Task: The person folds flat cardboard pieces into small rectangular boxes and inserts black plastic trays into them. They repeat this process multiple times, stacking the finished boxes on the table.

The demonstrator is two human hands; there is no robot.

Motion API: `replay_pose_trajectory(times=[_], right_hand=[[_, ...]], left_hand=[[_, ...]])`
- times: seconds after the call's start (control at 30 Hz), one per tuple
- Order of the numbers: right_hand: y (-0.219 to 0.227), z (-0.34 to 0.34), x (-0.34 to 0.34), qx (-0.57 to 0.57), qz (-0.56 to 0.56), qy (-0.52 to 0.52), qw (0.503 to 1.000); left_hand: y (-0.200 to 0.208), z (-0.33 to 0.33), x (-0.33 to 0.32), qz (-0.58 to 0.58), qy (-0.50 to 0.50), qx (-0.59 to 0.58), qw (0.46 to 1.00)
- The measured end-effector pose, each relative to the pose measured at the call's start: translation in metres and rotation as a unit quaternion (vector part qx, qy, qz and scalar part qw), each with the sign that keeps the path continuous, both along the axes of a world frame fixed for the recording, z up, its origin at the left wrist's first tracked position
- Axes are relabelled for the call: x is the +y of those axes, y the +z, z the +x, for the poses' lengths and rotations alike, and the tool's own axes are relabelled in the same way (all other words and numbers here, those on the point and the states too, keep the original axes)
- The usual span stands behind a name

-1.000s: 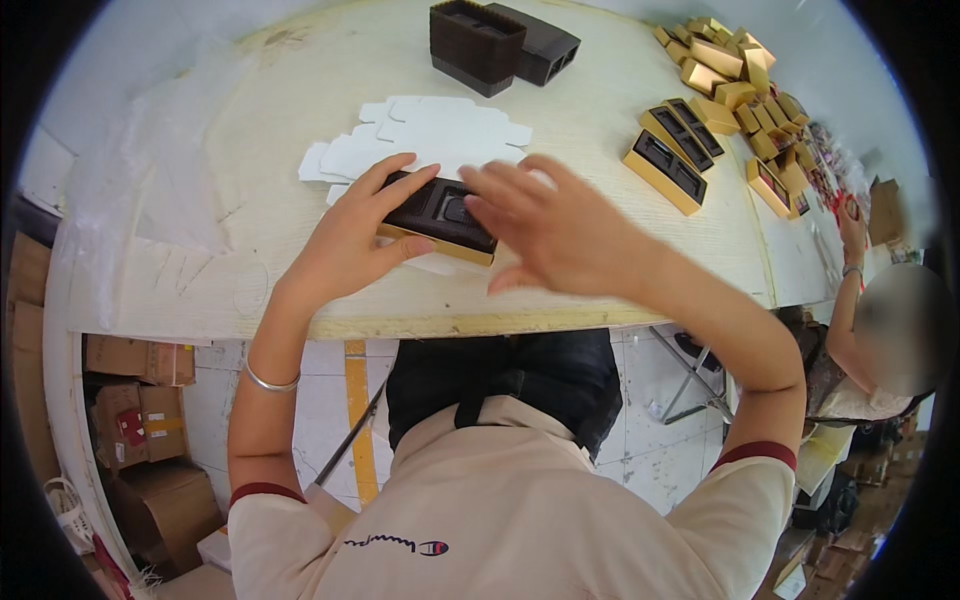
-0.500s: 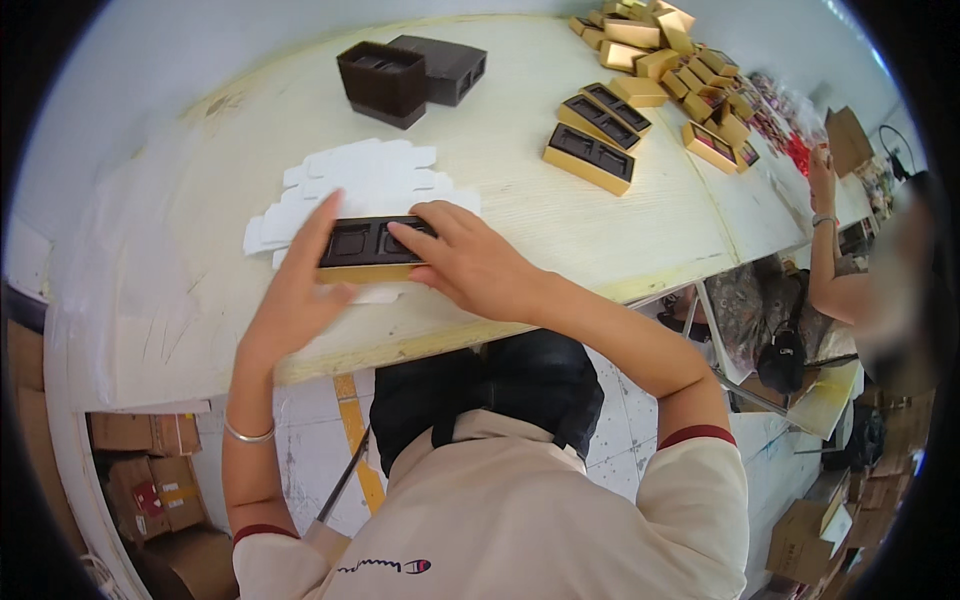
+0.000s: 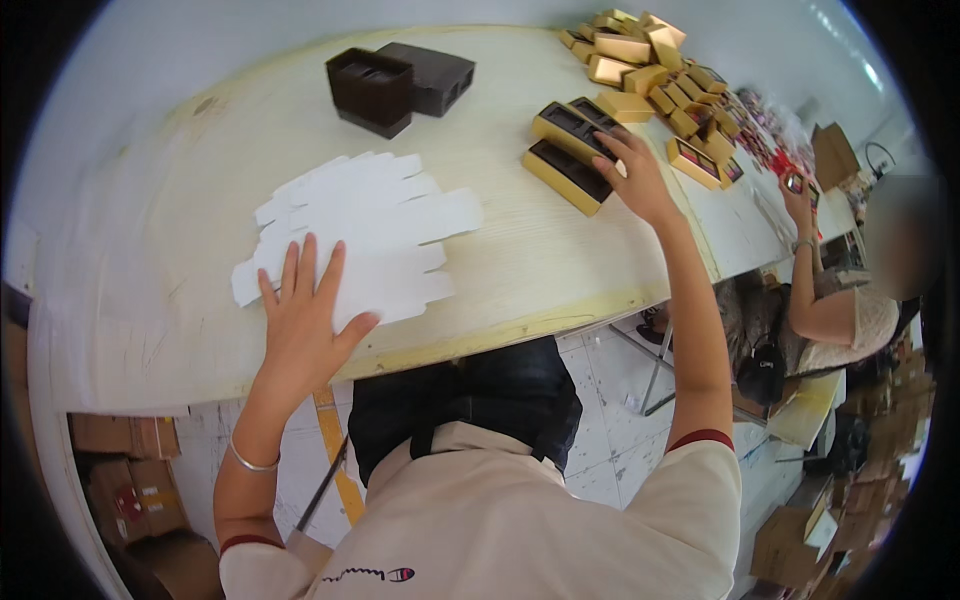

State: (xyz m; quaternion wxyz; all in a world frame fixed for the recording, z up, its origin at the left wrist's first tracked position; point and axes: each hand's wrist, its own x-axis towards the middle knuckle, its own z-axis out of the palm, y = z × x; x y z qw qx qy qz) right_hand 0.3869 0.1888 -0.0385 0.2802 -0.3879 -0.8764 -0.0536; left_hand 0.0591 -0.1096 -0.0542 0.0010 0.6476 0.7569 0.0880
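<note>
My left hand lies flat, fingers spread, on a layered stack of white flat-cut cardboard blanks. My right hand reaches out at the right, its fingers apart and bent at the right ends of several gold boxes with black compartment trays. The nearest gold box lies slanted on the table. Just behind it, another gold box sits higher and may rest on one beneath. My fingertips touch or nearly touch these boxes and cover their right ends; I see no clear grip.
Two dark brown tray stacks stand at the back of the table. A heap of gold boxes fills the back right. Another person sits farther right, hands near red items. Cardboard cartons are stored below the table at left.
The gold box with its black tray has left the white blanks. My right hand has moved to the gold boxes at right, and my left hand now rests flat on the blanks.
</note>
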Motion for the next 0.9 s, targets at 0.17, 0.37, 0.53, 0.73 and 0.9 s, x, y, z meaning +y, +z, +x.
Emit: replay_pose_trajectory(times=[0.17,0.37,0.53,0.73,0.9], right_hand=[[0.003,-0.065,-0.066,0.046,-0.021,0.198,0.979],[0.006,-0.136,-0.153,-0.061,-0.092,0.403,0.908],[0.028,-0.145,-0.15,-0.086,-0.187,0.396,0.895],[0.045,-0.158,-0.147,-0.11,-0.33,0.312,0.884],[0.002,-0.174,-0.15,-0.001,-0.105,0.282,0.954]], left_hand=[[0.024,-0.01,0.0,0.027,-0.044,-0.064,0.997],[0.041,-0.031,-0.007,0.011,-0.146,-0.167,0.975],[0.044,-0.04,-0.007,-0.037,-0.129,-0.189,0.973],[0.057,-0.043,0.002,-0.066,-0.101,-0.241,0.963],[0.025,-0.034,0.029,0.084,-0.053,-0.188,0.977]])
